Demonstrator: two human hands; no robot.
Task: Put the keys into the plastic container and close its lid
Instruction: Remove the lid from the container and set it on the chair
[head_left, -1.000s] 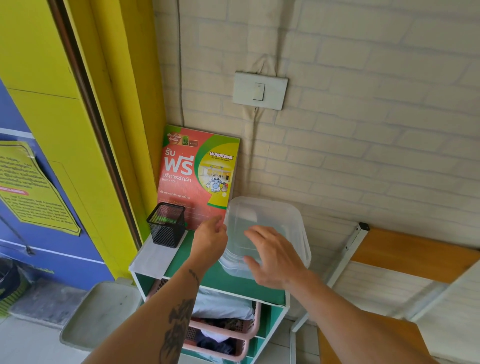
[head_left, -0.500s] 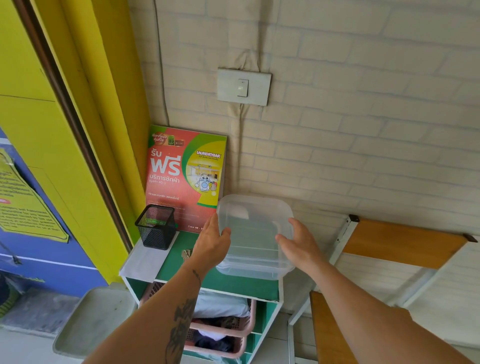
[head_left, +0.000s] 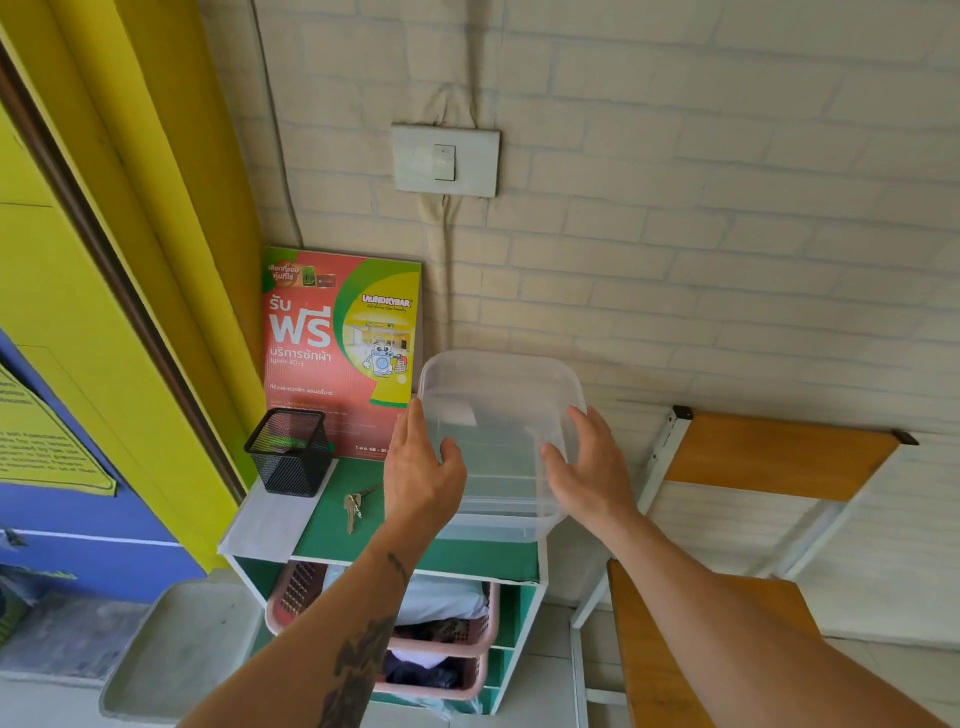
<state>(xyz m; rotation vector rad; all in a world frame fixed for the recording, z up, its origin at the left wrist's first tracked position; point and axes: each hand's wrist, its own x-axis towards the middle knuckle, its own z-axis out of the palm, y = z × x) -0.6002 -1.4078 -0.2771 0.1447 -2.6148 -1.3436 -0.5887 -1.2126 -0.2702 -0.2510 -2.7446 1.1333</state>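
A clear plastic container (head_left: 498, 415) with its lid on stands at the right end of the green shelf top (head_left: 332, 525). My left hand (head_left: 421, 478) grips its left side, thumb over the lid's edge. My right hand (head_left: 587, 473) grips its right side the same way. A small bunch of metal keys (head_left: 353, 506) lies flat on the green top, just left of my left wrist and apart from the container.
A black mesh pen cup (head_left: 291, 452) stands at the shelf's back left. A red and green laundry poster (head_left: 340, 348) leans on the brick wall. Pink baskets (head_left: 457, 639) fill the shelves below. A wooden chair (head_left: 737, 519) stands to the right.
My hands went from hovering over the container to gripping its two sides. The view has shifted, so the keys left of my left wrist now show.
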